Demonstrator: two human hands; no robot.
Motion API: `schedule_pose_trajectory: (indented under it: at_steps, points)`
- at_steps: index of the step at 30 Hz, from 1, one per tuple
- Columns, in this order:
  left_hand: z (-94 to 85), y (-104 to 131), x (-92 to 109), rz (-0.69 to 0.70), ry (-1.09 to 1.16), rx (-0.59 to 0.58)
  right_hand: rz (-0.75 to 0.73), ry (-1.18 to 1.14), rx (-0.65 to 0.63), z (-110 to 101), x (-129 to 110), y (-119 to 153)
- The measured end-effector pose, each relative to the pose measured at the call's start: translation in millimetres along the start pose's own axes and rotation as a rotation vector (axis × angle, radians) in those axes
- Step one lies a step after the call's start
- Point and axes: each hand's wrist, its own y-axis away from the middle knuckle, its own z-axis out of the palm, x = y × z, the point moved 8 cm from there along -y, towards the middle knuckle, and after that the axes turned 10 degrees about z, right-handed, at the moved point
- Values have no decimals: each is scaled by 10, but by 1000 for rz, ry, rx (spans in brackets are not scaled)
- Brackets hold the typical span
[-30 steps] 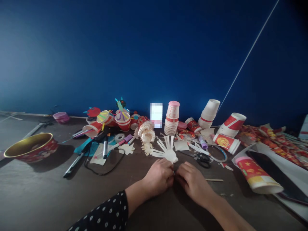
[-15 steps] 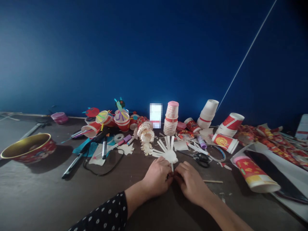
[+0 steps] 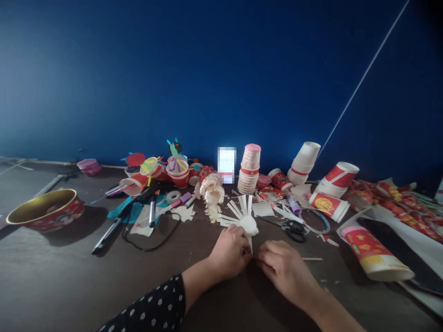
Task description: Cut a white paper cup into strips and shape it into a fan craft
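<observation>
A white paper piece (image 3: 248,224) cut into strips fans out round a small disc on the dark table. My left hand (image 3: 231,252) is closed on one strip at the near side of it. To the right, my right hand (image 3: 285,267) has its fingers curled together close by the strip's end, a small gap from my left hand; whatever its fingertips hold is too small to make out. Behind the strips lies a curled white paper shape (image 3: 212,193). Black scissors (image 3: 295,230) rest right of the paper piece.
Stacked paper cups (image 3: 248,170) stand at the back, with more cups (image 3: 334,180) to the right. A red cup (image 3: 377,253) lies by a dark phone (image 3: 404,258). On the left are a gold-lined bowl (image 3: 48,214) and markers (image 3: 152,213). A thin stick (image 3: 312,259) lies right.
My right hand has moved slightly right, away from my left hand, which stays on the strip. The whole view has shifted a little, so the table objects appear farther right.
</observation>
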Motion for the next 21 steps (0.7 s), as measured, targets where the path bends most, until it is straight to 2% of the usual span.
schedule_pose_trajectory:
  at_steps: [5, 11, 21]
  points:
    - [-8, 10, 9, -6, -21, -3, -27, 134, -10, 54, -68, 26]
    - [-16, 25, 26, -5, -28, -6, -18, 88, 50, 17, -67, 46]
    - [-28, 37, 30, 11, -47, -1, 14, 93, 11, 46, -91, 39]
